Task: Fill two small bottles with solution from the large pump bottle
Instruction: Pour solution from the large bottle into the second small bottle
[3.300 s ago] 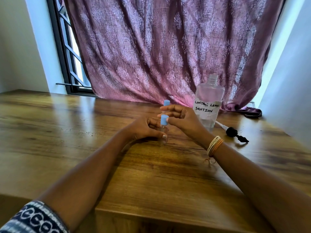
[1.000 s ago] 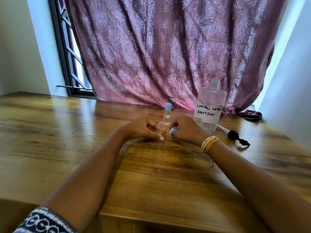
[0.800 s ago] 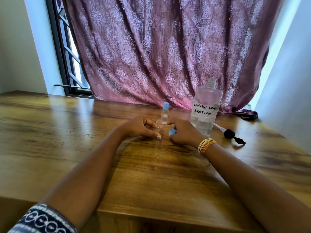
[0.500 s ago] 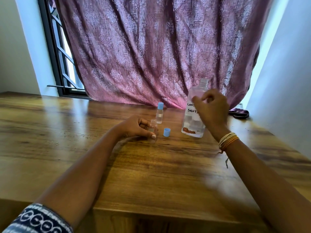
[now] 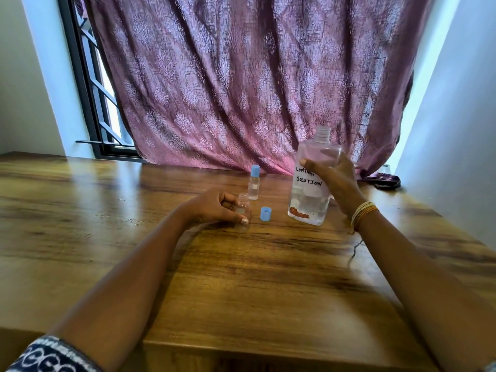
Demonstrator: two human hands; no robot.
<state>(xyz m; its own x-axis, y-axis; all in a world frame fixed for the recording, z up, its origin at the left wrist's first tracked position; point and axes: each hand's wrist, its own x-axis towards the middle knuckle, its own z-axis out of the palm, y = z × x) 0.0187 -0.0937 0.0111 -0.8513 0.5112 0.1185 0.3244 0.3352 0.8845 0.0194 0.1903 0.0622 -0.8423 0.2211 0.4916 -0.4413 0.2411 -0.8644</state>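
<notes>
Since the last look, the right hand (image 5: 335, 181) has gone from just reaching the large bottle (image 5: 311, 183) to wrapping around its upper half, thumb across the front over the handwritten label, and the bottle now tilts a bit, neck leaning up and to the right. It looks lifted just off the tabletop (image 5: 241, 277), though I can't be fully sure about the gap under it. The neck is open, no pump on it, and there's clear liquid sitting in the bottom part.

The left hand (image 5: 214, 210) hasn't budged: it rests on the wood with fingers curled around the open small bottle (image 5: 243, 213), thumb tip in front near its base. That bottle stands upright, mouth up, uncapped.

Its blue cap (image 5: 265, 213) sits on the tabletop just beside it, between the open bottle and the large one, touching neither. The second small bottle (image 5: 253, 183) stands upright just behind the left hand, blue cap still on. So the loose cap is the only thing in the space between the two hands.

Behind everything hangs a purple patterned curtain (image 5: 241, 81), with a dark window frame (image 5: 86, 84) at the left. Yellow bangles (image 5: 363, 213) are on the right wrist.
</notes>
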